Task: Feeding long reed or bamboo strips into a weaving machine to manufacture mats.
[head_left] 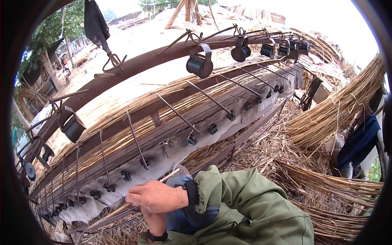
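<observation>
Long loom frame (pixel 163 134) runs from 8 o'clock to 1 o'clock. Brown top beam (pixel 139 65) carries black thread spools (pixel 199 65) hanging from hooks. Woven straw mat (pixel 134 87) lies behind it. Loose straw bundles (pixel 339 110) piled at 3 o'clock, more at 5 o'clock. Blue cloth (pixel 359 143) at 3 o'clock. Trees (pixel 49 32) at 10 o'clock.

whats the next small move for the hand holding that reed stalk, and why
Probably slide the reed stalk forward onto the loom bed. The right hand grips it just short of the bed's white front edge, where laid reeds already run under the black cords.
</observation>
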Demonstrator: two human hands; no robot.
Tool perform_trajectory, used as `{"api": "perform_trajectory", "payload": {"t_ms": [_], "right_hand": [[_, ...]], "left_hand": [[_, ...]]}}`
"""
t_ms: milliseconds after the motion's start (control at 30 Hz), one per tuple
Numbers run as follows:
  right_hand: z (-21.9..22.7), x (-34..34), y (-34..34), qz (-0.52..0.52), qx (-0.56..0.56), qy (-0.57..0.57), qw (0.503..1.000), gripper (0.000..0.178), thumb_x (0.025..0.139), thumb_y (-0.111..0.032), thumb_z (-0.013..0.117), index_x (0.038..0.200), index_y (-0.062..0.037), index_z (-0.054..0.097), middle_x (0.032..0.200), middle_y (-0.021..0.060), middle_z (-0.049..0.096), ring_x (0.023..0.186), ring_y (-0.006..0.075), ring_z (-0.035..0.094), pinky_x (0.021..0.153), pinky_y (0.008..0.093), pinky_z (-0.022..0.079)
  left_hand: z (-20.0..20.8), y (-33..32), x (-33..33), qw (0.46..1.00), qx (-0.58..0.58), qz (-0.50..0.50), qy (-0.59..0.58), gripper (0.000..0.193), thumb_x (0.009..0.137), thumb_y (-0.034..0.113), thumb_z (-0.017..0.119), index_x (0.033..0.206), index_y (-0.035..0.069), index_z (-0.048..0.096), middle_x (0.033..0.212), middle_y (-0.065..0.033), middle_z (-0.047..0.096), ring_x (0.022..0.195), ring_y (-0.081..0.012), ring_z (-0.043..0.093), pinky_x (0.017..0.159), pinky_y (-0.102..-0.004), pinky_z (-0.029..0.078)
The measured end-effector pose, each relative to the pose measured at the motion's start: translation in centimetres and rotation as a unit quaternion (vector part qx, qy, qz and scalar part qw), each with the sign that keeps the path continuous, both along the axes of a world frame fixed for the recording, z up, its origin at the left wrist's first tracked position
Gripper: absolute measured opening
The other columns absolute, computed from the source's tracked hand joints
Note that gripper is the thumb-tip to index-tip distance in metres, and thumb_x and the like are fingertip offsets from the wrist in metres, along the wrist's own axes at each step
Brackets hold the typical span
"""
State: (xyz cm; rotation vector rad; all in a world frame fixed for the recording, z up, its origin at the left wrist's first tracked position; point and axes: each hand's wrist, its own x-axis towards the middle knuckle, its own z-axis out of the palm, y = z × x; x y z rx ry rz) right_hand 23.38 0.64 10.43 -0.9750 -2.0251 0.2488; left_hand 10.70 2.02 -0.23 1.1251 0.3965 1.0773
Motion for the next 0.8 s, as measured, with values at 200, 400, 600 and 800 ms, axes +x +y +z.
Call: {"api": "perform_trajectory", "payload": {"t_ms": [200,400,600,800], "right_hand": [[3.9,16.3,2.1,-0.347,0.141,-0.201,0.905,0.016,0.067,-0.007,0.055,0.082,-0.0072,0.054,0.075,0.0054,0.053,0.08,0.0235,0.054,0.07,0.0361,0.043],[2.9,28.5,5.9,-0.572,-0.09,-0.151,0.801,0.009,0.071,-0.012,0.056,0.078,-0.0102,0.062,0.09,0.0068,0.062,0.094,0.0266,0.054,0.075,0.0426,0.041],[-0.9,32.5,13.5,-0.596,-0.033,-0.071,0.799,0.019,0.071,-0.009,0.056,0.089,-0.0076,0.06,0.083,0.0159,0.062,0.077,0.0328,0.062,0.065,0.0402,0.049],[-0.9,32.1,12.5,-0.587,-0.159,-0.103,0.787,0.019,0.078,-0.006,0.045,0.088,0.0007,0.058,0.09,0.0254,0.058,0.089,0.0374,0.059,0.074,0.0462,0.048]], "left_hand": [[1.3,-1.6,-8.3,0.947,-0.21,0.108,0.216,0.024,0.09,0.02,0.052,0.107,0.004,0.054,0.092,-0.0089,0.061,0.077,-0.016,0.056,0.067,-0.0278,0.046],[-5.0,-0.9,-15.9,0.847,0.255,0.079,0.459,0.044,0.089,0.018,0.046,0.13,0.004,0.035,0.118,-0.027,0.045,0.101,-0.0441,0.047,0.082,-0.0502,0.039],[-5.0,-0.7,-14.2,0.909,-0.143,0.107,0.376,0.034,0.091,0.025,0.048,0.117,0.003,0.049,0.089,-0.0096,0.057,0.075,-0.0202,0.052,0.066,-0.0364,0.043],[-5.1,0.9,-12.9,0.93,-0.203,0.084,0.294,0.027,0.091,0.02,0.05,0.11,0.001,0.049,0.085,-0.0057,0.055,0.073,-0.0154,0.05,0.064,-0.0302,0.043]]}}
